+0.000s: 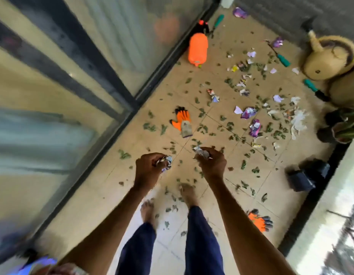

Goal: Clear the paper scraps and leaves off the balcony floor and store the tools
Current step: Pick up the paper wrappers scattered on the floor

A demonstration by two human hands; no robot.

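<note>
Scraps (168,162) (202,153): L hand (150,168) grip holds 1, R hand (212,164) 1; 2 gloves (182,120) (258,221) on floor (116,175).

Both hands hold crumpled paper scraps: left hand (149,167), right hand (212,163). Leaves (203,129) and an orange glove (182,120) litter the balcony floor (152,139).

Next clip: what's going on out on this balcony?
A person stands barefoot on the balcony floor, mid-cleanup. The left hand grips a crumpled paper scrap, and the right hand holds another wad. Most of the mess is still down: leaves and purple scraps litter the tiles ahead. The tools are not stored yet: an orange sprayer, two orange gloves, green-handled tools and a watering can are out on the floor.
</note>
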